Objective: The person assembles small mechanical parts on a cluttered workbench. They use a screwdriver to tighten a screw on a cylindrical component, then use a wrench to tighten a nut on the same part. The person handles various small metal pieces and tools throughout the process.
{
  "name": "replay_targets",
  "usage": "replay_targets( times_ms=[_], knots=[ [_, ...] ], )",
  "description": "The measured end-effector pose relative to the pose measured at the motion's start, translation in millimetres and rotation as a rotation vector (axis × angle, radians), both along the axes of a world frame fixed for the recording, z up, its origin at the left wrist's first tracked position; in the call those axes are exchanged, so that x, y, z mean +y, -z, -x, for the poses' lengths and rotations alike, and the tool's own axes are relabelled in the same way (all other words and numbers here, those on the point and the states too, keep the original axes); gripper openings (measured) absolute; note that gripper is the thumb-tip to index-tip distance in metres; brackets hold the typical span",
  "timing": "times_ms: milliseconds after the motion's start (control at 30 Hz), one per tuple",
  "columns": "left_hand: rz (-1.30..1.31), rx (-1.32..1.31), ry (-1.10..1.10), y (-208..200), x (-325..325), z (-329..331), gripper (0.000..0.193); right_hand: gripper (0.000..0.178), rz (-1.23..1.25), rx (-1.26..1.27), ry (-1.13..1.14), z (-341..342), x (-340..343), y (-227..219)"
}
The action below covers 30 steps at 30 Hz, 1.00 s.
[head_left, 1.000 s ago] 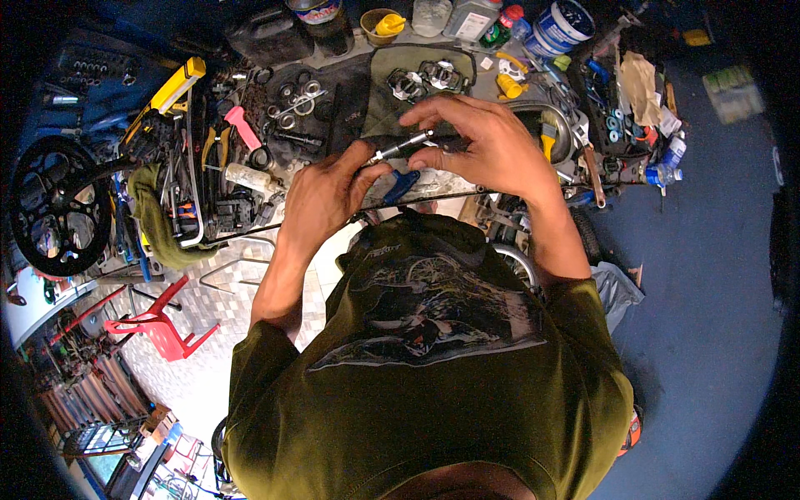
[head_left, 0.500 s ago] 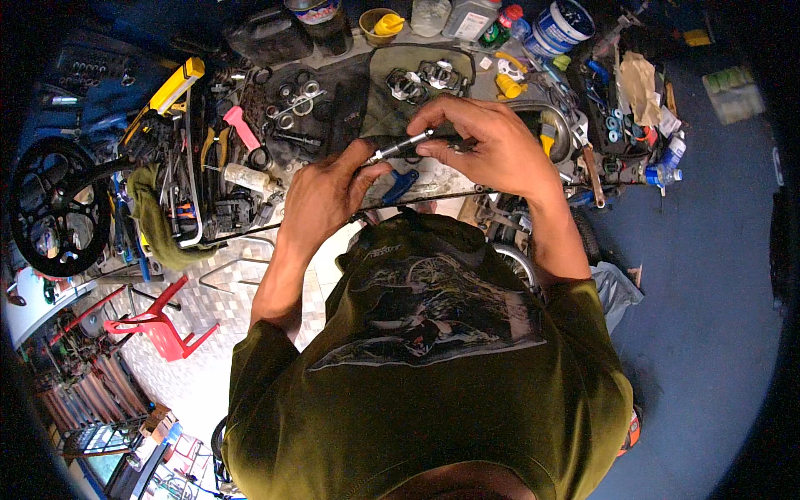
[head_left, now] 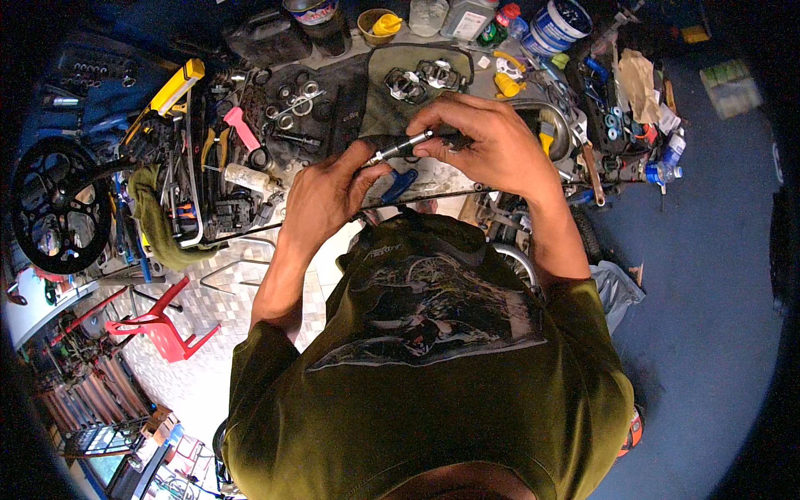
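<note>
A slim silver-and-black metal rod (head_left: 400, 148), shaped like a small axle, is held slantwise above the near edge of the workbench. My left hand (head_left: 332, 182) pinches its lower left end between thumb and fingers. At the upper right end, my right hand (head_left: 483, 143) closes thumb and fingertips around it; a dark patch between those fingers is too unclear to name. Just under the rod lies a blue-handled tool (head_left: 400, 185). Beyond my hands, two metal bicycle pedals (head_left: 423, 79) rest on a dark mat, with loose rings and bearings (head_left: 300, 98) to their left.
Pliers (head_left: 215, 150), a pink-handled tool (head_left: 242, 127) and a green cloth (head_left: 152, 217) crowd the bench's left. An adjustable wrench (head_left: 586, 154) lies at the right. Bottles and a blue-white tub (head_left: 557, 27) line the back. A red chair (head_left: 162, 325) stands on the floor.
My hands hold almost the same pose, with the rod still between them. Only a slight shift of the right fingers along its upper end shows.
</note>
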State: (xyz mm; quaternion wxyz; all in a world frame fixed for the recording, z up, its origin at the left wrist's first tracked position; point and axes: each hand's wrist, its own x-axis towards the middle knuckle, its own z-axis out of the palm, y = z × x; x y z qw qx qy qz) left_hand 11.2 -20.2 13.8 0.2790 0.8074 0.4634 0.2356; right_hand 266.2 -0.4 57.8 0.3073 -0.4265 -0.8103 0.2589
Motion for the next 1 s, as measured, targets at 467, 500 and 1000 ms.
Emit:
replay_targets(
  times_ms=[467,500,1000],
  knots=[
    [0.119,-0.287,-0.073,136.1,27.0,-22.2,0.026,0.030,0.026,-0.050,0.040,16.7,28.4,74.2],
    [0.118,-0.292,-0.067,143.7,28.6,-22.4,0.026,0.030,0.049,-0.050,0.046,17.2,29.0,77.9],
    [0.184,-0.466,-0.077,156.9,39.6,-23.7,0.026,0.029,0.074,0.055,0.063,37.9,42.4,108.9]
  ],
)
